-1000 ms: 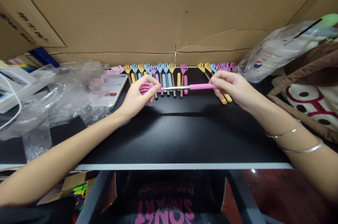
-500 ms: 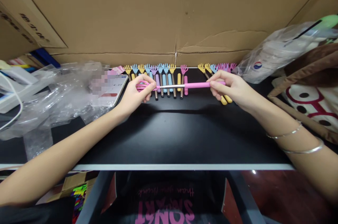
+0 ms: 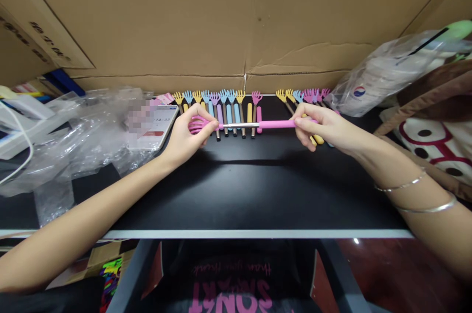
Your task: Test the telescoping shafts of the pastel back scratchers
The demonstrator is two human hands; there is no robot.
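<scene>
A pink back scratcher (image 3: 276, 124) is stretched level between my hands above the black table, a bare metal rod showing in its middle. My left hand (image 3: 193, 131) pinches it at the claw end on the left. Around the pink handle's right end, the fingers of my right hand (image 3: 317, 123) are closed. Behind it lies a row of yellow, blue, purple and pink back scratchers (image 3: 235, 111), claws toward the cardboard. More back scratchers (image 3: 289, 96) lie behind my right hand, partly hidden by it.
Cardboard (image 3: 165, 17) stands along the back. Crumpled clear plastic (image 3: 96, 131) and a phone (image 3: 162, 128) are at the left. To the right are a bagged cup (image 3: 379, 84) and a brown-and-white cloth bag (image 3: 424, 140). The table's pale front edge (image 3: 258, 234) runs below.
Both hands keep their hold on the pink back scratcher. It has dropped slightly in view, and my right hand has shifted a little right and down.
</scene>
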